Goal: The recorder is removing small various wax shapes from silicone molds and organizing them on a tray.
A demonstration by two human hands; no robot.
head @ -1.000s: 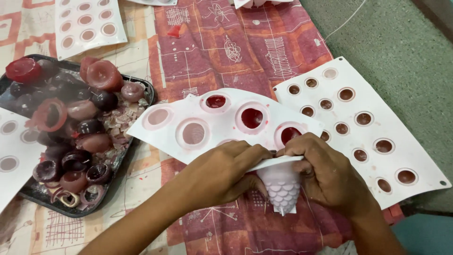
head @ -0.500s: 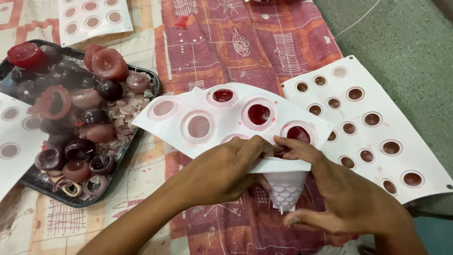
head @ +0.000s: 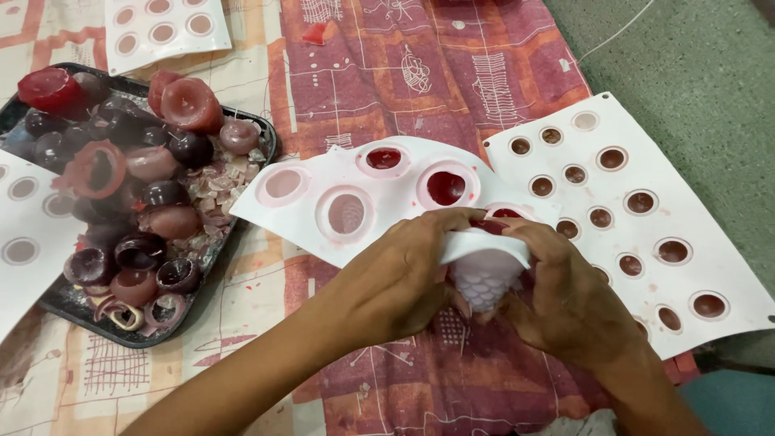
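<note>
**Both hands close on one mould cup**

The flexible white silicone mould sheet point(head: 355, 202) is lifted off the patterned red cloth point(head: 420, 73) and bent, with one scaled cup point(head: 483, 278) pushed out below its near edge. The left hand point(head: 395, 282) grips the sheet's edge, thumb on top. The right hand point(head: 565, 295), which half a second ago sat lower and looser under the cup, has come up and now wraps it from the side, fingers curled tight. The pinch therefore looks firmer on that single cavity. Dark red wax shows in neighbouring cavities. A black tray of dark red wax shells point(head: 137, 194) lies well to the left; a second white mould sheet point(head: 638, 210) lies flat at right.
</note>
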